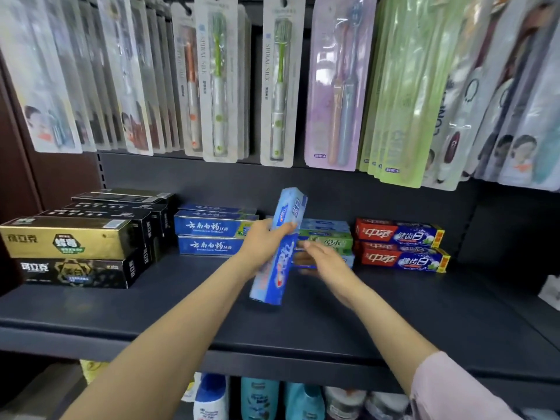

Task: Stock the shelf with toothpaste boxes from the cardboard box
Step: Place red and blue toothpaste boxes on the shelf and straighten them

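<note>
Over the dark shelf (181, 316) at mid-frame, my left hand (263, 244) grips a tilted light-blue toothpaste box (280, 253) while my right hand (325, 260) lies open, and I judge the box could topple the green-and-blue stack (328, 237) behind.

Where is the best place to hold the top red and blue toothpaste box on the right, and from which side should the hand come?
Probably at the middle of the top red and blue box, coming from the front and above. It lies flat and lengthwise on an identical box, so its top and front faces are free. The right hand is the nearer one.
</note>
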Tool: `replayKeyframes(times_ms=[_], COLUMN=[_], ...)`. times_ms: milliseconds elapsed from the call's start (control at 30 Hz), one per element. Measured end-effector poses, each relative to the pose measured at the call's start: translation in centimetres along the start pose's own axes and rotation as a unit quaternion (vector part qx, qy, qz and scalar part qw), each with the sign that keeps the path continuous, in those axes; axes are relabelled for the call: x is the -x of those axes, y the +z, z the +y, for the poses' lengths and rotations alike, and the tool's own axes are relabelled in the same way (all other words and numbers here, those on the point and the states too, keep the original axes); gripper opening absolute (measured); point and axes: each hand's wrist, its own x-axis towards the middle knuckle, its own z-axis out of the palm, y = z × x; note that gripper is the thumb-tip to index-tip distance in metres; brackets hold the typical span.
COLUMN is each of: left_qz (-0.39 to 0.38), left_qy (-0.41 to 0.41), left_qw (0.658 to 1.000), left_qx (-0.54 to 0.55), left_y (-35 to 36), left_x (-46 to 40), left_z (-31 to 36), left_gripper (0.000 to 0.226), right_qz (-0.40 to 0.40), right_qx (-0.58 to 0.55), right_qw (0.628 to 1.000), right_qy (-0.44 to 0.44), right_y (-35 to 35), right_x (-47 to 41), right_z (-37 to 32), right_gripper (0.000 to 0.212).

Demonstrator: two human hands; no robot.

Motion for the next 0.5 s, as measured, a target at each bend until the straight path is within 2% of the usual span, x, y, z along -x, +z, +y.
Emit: replayKeyframes(times_ms=[67,133,200,267,300,400,467,500], left_qz=[-0.033,-0.047,-0.034,0.009,0.043,0.129,0.134,0.136], left_qy=[-0.079,-0.111,-0.087,-0.048,-0.025,0.046,0.045,0.022], left_qw=[0.989,0.979,0.98,0.981,0.984,0.99,0.989,0.99], left_qx=[0.12,0.165,0.173,0.187,0.171,-0.034,-0.043,-0.022], left_y=[0.6,1.0,1.3,1.3,1.1,0.3,0.1,0.3], left_x=[0.2,0.2,0.2,0.0,-0.1,-0.4,-0.5,-0.5], left_z=[0.4,0.5,0.5,0.1,-0.2,-0.9,-1.2,-1.3], left_gripper=[0.027,0.03,0.027,0.047,0.064,0.105,0.113,0.111], right_qz=[-0.065,-0.082,-0.05,-0.001,0.014,0.044,0.065,0.066], right_qx=[-0.056,-0.06,-0.023,0.055,0.109,0.271,0.277,0.223], right_qw=[0.996,0.994,0.998,0.998,0.993,0.959,0.957,0.972], right_qy=[0.037,0.031,-0.005,-0.033,-0.045,-0.065,-0.053,-0.04], right_y=[0.6,0.8,0.5,-0.4,-1.0,-2.5,-2.6,-2.2], right_x=[1.1,1.4,1.4,1.1,0.9,0.3,0.1,0.0], right_z=[-0.5,-0.6,-0.7,-0.7,-0.8,-1.1,-1.5,-1.4], right_gripper=[0.021,0.017,0.014,0.012,0.016,0.035,0.041,0.04])
